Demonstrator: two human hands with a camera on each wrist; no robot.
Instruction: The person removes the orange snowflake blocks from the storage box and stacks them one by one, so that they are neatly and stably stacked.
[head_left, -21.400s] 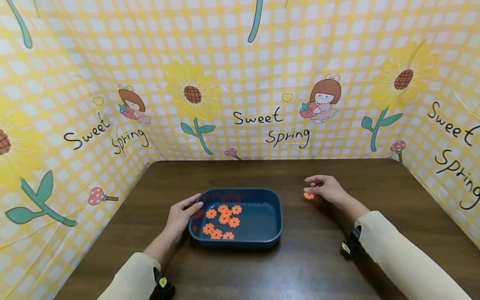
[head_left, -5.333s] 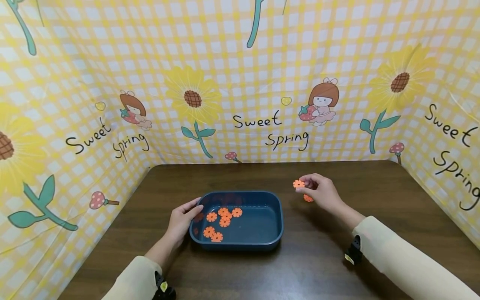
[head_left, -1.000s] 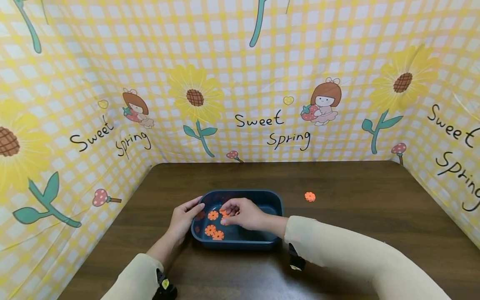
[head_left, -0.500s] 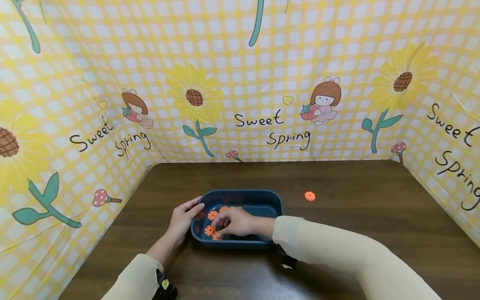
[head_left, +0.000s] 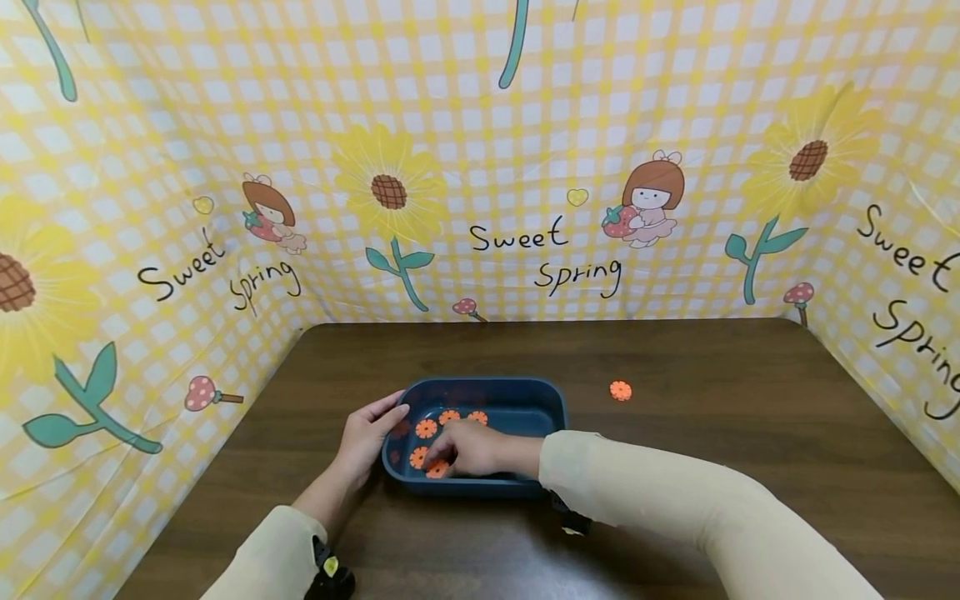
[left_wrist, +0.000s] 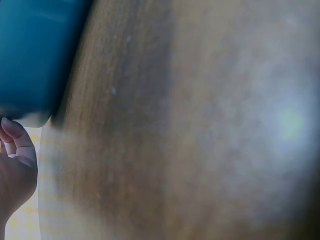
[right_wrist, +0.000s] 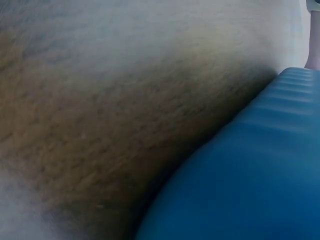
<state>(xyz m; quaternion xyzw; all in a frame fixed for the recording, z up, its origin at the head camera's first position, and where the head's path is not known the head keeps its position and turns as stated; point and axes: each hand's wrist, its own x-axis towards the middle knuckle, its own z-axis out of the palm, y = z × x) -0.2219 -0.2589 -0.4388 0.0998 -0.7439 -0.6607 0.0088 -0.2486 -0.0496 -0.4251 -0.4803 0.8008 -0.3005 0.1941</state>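
Observation:
My left hand [head_left: 367, 433] grips the left rim of a dark blue rectangular basin [head_left: 517, 485], thumb over the edge. The left wrist view shows that hand [left_wrist: 17, 165] against a corner of the basin [left_wrist: 35, 55]. Inside the basin is my right hand [head_left: 476, 450], fingers bent downward around an orange notched flower-shaped disc [head_left: 435, 472] near the front left. Whether they pinch it is hidden. Other such discs, like one at the back [head_left: 426, 428], lie flat on the basin's left half. The right wrist view has only the basin's outer wall [right_wrist: 250, 190], without the right hand.
Right of the basin, on the dark wooden table [head_left: 712, 400], lies an orange flower-shaped disc [head_left: 620, 391]. A yellow checked cloth [head_left: 510, 167] hangs behind the table and along both sides. My right forearm [head_left: 660, 483] crosses the basin's right rim.
My right hand pinched a disc over the table's right side, then came into the basin and moved down to its front left. Fewer discs show in the basin. My left hand stays put.

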